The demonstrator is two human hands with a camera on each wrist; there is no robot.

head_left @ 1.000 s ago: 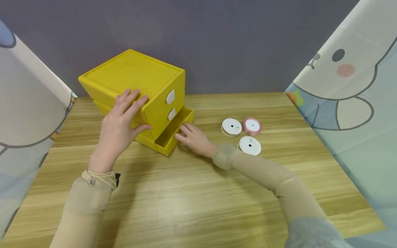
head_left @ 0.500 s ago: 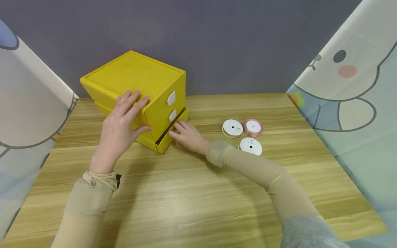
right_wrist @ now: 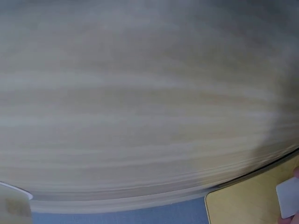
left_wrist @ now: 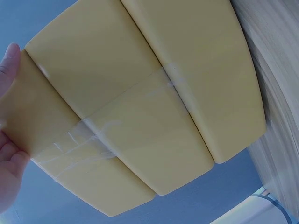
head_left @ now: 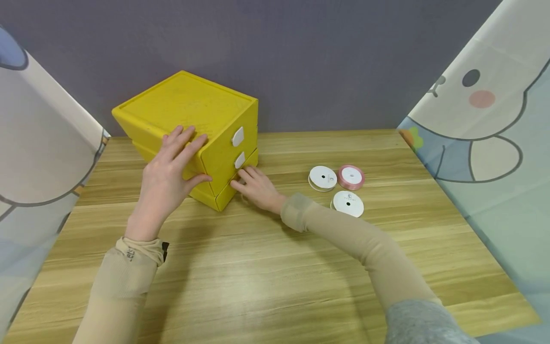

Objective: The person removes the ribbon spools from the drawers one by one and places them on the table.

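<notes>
A yellow drawer box (head_left: pixel 185 105) stands on the wooden table, with three stacked drawers. White handles show on the top drawer (head_left: pixel 227 141) and the middle one. My left hand (head_left: pixel 165 174) rests on its near upper corner, fingers spread over the top edge and thumb against the side. At the bottom drawer (head_left: pixel 223 196), my right hand (head_left: pixel 258 191) pinches the white handle (right_wrist: pixel 288 198), which the hand hides in the head view. The bottom drawer's front lies flush with the fronts above. Clear tape crosses the box's side (left_wrist: pixel 135 102) in the left wrist view.
Two white-sided ribbon spools (head_left: pixel 322 178) and a pink ribbon spool (head_left: pixel 351 177) lie together to the right of the box. A dark grey wall (head_left: pixel 326 67) rises behind the table (head_left: pixel 258 277); printed cloths hang at both sides.
The bottom drawer was partly open and has slid in, its gap closing. My right hand has moved left with it toward the box. My left hand has stayed on the corner.
</notes>
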